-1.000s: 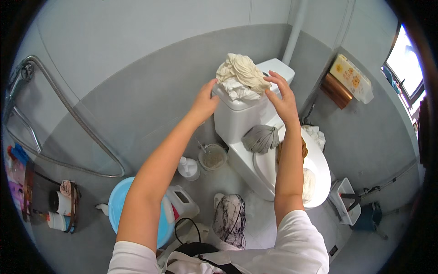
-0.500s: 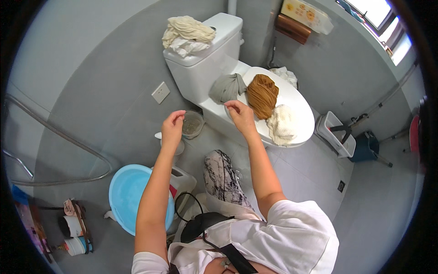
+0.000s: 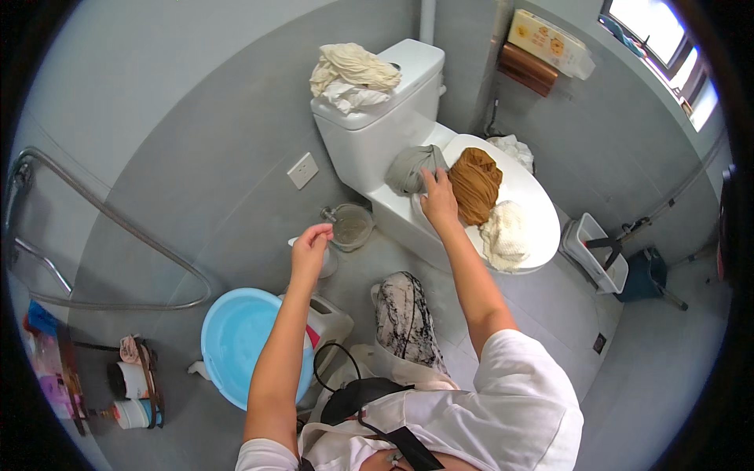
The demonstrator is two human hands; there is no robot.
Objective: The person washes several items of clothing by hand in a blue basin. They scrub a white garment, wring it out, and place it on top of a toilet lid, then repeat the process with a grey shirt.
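Observation:
My right hand [image 3: 441,202] is over the closed toilet lid, its fingers apart at the edge of a bundled grey cloth [image 3: 412,167]. The fingertips overlap that cloth; whether they press on it I cannot tell. Beside it lie a twisted brown cloth [image 3: 475,184] and a cream knitted cloth [image 3: 505,233]. To the left, my left hand [image 3: 310,247] hangs in the air with fingers drawn together and nothing visible in them. Below it, a clear round container [image 3: 351,228] stands on the floor.
A blue basin [image 3: 250,341] stands at lower left beside my left forearm. Cream and white cloths [image 3: 355,76] lie on the toilet tank [image 3: 408,82]. A shower hose [image 3: 126,228] curves along the left wall. At right stand a white bin [image 3: 594,255] and a dark bucket [image 3: 642,275].
My right hand has reached forward onto the grey cloth and its fingers have spread. My left hand has dropped slightly lower relative to the toilet. The whole view has shifted a little.

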